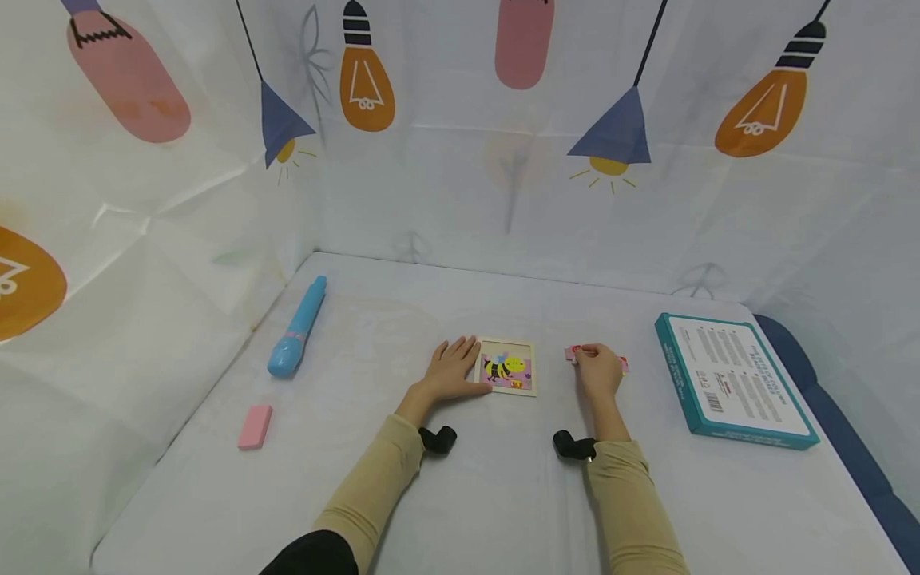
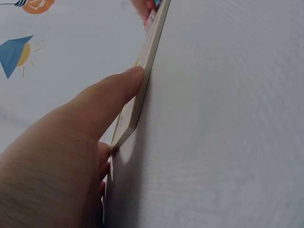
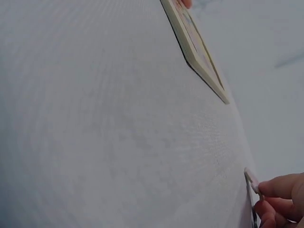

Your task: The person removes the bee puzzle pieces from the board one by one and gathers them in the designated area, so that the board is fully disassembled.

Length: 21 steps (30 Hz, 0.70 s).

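A small wooden-framed jigsaw puzzle (image 1: 507, 367) with a yellow-and-black bee lies flat on the table, its upper part bare board. My left hand (image 1: 453, 371) rests at its left side, fingers spread and straight. The thumb (image 2: 128, 83) touches the near edge of the frame in the left wrist view. To the right of the puzzle, my right hand (image 1: 599, 371) pinches a pink puzzle piece (image 3: 252, 180) between thumb and finger, low over the table. More pink-red pieces (image 1: 624, 365) show beside that hand, partly hidden by it.
A teal-edged box (image 1: 740, 379) lies at the right of the white table (image 1: 517, 487). A blue microphone-shaped object (image 1: 298, 327) and a pink block (image 1: 255, 427) lie at the left. White printed sheets (image 1: 446, 192) hang behind, and a dark blue seat (image 1: 848, 415) stands beyond the right edge.
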Motion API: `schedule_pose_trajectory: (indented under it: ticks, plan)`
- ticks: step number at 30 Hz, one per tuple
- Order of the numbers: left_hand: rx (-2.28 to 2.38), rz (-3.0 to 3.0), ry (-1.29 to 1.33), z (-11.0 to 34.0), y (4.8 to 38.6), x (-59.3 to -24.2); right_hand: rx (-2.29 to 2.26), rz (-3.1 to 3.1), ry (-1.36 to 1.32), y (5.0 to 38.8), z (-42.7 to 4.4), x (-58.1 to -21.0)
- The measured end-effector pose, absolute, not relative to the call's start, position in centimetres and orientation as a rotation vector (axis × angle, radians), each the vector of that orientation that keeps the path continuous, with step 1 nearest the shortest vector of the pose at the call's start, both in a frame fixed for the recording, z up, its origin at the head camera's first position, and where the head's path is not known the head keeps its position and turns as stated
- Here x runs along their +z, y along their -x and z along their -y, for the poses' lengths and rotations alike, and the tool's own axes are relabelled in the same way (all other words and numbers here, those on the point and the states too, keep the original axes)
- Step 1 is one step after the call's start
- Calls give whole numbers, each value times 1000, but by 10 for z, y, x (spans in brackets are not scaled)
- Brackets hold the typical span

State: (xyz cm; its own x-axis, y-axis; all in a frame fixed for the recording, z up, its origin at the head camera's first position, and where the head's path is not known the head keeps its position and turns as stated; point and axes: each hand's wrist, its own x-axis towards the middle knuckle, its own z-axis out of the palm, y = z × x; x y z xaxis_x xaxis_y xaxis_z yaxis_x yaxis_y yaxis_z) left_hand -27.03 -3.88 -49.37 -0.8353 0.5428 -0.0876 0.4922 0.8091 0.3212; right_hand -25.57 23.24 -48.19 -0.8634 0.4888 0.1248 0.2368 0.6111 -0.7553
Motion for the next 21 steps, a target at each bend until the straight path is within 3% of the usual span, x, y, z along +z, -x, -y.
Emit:
schedule_pose_trajectory:
  ticks: [12,21]
  plan:
    - [602,-2806,-827,41,271,-496,1246,2492,528,258,-217,-481]
    - [780,-2793,-874,47,268,-493,1464,2730,249,261,-179,-477]
